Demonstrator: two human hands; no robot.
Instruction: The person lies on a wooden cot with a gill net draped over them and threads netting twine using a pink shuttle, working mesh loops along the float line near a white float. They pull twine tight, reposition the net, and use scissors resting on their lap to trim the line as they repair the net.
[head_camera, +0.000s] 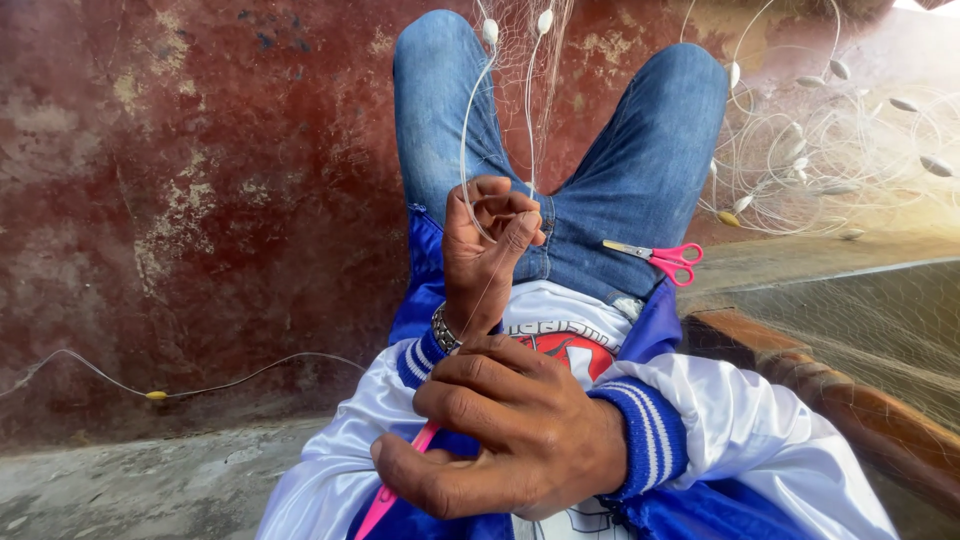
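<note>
Head view: right hand (520, 440) fisted around a pink netting needle (400, 480), mostly hidden in the palm, lower tip cut off at frame edge. Needle's long axis slants down-left, out the thumb side. Left hand (487, 245), above, pinches thin white line (468, 140) running up over the jeans (620, 170). Scissors (660, 258) lie on the thigh.

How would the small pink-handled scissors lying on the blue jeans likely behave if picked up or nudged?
The pink-handled scissors look small and thin, so probably light and rigid. They rest flat on the sloping thigh of the blue jeans, so a nudge might slide them off; rolling seems unlikely.
</note>
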